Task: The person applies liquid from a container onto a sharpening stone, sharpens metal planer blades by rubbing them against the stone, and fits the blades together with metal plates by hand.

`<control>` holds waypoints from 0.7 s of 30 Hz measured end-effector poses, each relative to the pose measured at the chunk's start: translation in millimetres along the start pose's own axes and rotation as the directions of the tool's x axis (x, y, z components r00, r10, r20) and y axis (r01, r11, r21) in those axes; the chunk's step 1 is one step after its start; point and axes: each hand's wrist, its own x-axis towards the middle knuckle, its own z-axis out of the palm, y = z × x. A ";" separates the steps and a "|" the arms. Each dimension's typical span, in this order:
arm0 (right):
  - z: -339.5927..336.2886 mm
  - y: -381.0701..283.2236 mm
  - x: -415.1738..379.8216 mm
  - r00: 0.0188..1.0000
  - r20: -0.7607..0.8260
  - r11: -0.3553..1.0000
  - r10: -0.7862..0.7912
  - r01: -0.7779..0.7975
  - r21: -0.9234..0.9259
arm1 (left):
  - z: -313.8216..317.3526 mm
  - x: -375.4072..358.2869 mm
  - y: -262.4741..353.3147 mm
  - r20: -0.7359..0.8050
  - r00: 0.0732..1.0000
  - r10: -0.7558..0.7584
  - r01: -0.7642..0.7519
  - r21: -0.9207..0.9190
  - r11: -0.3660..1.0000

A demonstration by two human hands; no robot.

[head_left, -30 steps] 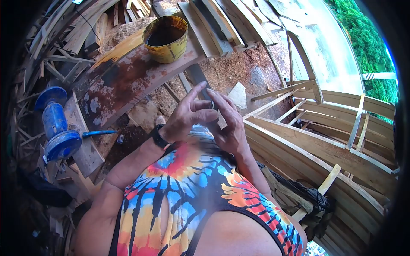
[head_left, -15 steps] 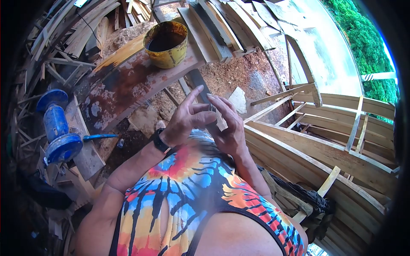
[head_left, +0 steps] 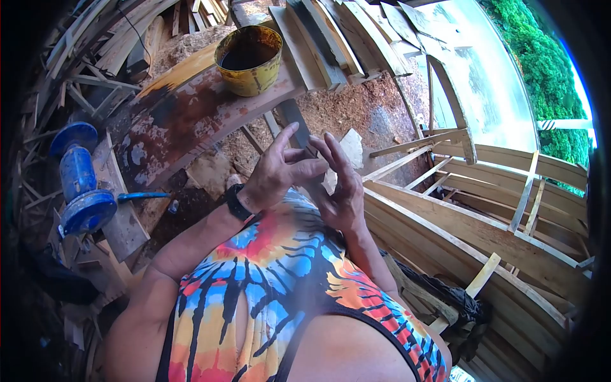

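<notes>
My left hand, with a dark watch on its wrist, is raised in front of my chest. Its index finger points up and its thumb reaches toward the other hand. Facing it, my right hand has its fingers stretched and slightly apart; nothing shows in either hand. Behind them a grey board runs down toward me. Beyond the hands, a yellow bucket with dark liquid inside stands on a stained plank.
On the left stands a blue bench machine with round ends, beside a blue-handled tool. Several boards lean across the bench at the top. Wooden frames fill the right side. Sawdust covers the ground.
The fingers of my right hand have spread and lifted a little. My left hand has barely moved. The view has shifted slightly, moving the blue machine a little lower left.
</notes>
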 end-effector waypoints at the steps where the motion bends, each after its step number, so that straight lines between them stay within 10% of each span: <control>1: 0.5 -0.7 -0.7 1.000 -0.007 0.999 0.025 -0.025 0.029 | 0.1 0.6 -0.8 -0.003 1.000 0.009 -0.009 -0.001 1.000; 9: 0.4 2.6 -0.5 0.999 -0.005 0.999 0.037 -0.037 0.035 | -3.2 3.6 -4.2 -0.009 1.000 0.010 -0.010 0.000 1.000; 15: -1.0 9.7 -9.1 0.993 -0.003 0.993 0.118 -0.118 0.004 | -13.6 15.1 -31.7 0.059 0.998 0.032 -0.012 -0.325 0.946; 18: 5.9 7.2 -3.1 0.981 -0.047 0.961 0.187 -0.173 0.214 | -19.4 14.9 -29.6 0.018 1.000 -0.024 0.026 -0.131 0.991; 19: -0.8 16.4 -2.8 0.999 0.012 0.998 0.034 -0.033 -0.054 | -16.4 15.7 -26.3 -0.021 1.000 -0.016 0.014 -0.116 0.993; 21: -5.7 4.9 4.5 1.000 0.014 1.000 0.010 -0.009 -0.030 | -21.7 16.5 -21.8 -0.015 0.998 -0.056 0.056 0.037 0.998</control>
